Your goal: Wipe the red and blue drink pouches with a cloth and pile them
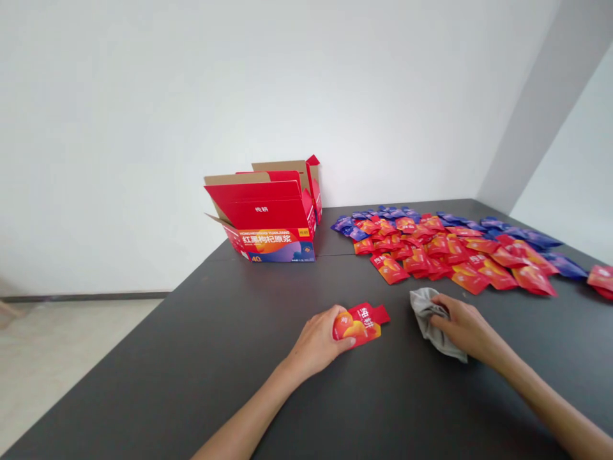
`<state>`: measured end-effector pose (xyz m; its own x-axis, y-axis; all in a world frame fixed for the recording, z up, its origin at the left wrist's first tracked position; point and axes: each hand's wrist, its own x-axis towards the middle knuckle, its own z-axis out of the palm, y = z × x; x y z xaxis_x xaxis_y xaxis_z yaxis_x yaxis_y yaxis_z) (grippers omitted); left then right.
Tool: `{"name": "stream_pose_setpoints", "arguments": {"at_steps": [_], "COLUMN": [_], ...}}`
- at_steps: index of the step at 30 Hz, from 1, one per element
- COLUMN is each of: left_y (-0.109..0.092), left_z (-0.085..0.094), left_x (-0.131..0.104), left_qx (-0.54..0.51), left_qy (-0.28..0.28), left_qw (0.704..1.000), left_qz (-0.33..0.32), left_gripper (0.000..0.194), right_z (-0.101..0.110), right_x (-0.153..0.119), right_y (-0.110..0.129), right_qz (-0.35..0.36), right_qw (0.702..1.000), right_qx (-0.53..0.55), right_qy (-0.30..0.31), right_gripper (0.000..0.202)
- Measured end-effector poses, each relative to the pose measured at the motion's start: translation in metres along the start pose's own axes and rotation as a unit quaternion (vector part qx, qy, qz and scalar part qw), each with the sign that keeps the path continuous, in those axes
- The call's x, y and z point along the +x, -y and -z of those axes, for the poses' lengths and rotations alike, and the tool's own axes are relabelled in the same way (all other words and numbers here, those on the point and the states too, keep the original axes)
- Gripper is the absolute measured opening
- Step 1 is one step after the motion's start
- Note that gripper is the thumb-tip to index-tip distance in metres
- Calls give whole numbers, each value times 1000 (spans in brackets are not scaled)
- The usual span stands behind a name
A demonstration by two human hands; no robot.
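Observation:
Near the middle of the dark table (230, 338), my left hand (318, 338) grips a red and orange pouch (361, 322) by its left end, thumb on the near edge. The pouch's narrow red spout end points right, and white characters show on its face. To the right, my right hand (460, 322) is closed round a crumpled grey cloth (431, 319), which hangs out below the fingers toward the tabletop. A gap of bare table separates the cloth from the pouch. The fingertips of my right hand are partly hidden in the folds.
A red printed carton (272, 246) with raised flaps stands at the back left, with a second open carton (313, 191) behind it. Several red pouches (431, 246) lie heaped at the back right, with blue pouches (527, 236) behind and beside them. A white wall (191, 96) rises behind.

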<state>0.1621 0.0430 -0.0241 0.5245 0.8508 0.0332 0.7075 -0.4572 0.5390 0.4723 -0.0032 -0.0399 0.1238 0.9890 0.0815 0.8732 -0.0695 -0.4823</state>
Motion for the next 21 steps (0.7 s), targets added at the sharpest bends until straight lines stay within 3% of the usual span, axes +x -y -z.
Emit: {"name": "stream_pose_setpoints", "arguments": {"at_steps": [3, 6, 8, 11, 13, 16, 21], "left_y": [0, 4, 10, 22, 29, 38, 46], "left_z": [-4, 1, 9, 21, 26, 30, 29], "left_x": [5, 8, 7, 2, -1, -4, -5], "left_qx": [15, 28, 29, 35, 35, 25, 21], "left_qy": [-29, -23, -12, -16, -20, -28, -35], "left_qw": [999, 999, 999, 999, 999, 999, 999], "left_qz": [-25, -31, -16, 8, 11, 7, -2], "left_gripper": [42, 41, 40, 43, 45, 43, 45], "right_z": [2, 2, 4, 8, 6, -11, -74], "right_x": [-7, -14, -15, -1, 24, 80, 175], "right_y": [17, 30, 38, 54, 71, 109, 189], "right_qz": [37, 101, 142, 201, 232, 235, 241], "right_qw": [996, 989, 985, 977, 967, 957, 952], "right_qx": [68, 59, 45, 66, 100, 170, 189], "right_qy": [49, 86, 84, 30, 3, 24, 10], "right_gripper": [24, 22, 26, 44, 59, 80, 116]}}
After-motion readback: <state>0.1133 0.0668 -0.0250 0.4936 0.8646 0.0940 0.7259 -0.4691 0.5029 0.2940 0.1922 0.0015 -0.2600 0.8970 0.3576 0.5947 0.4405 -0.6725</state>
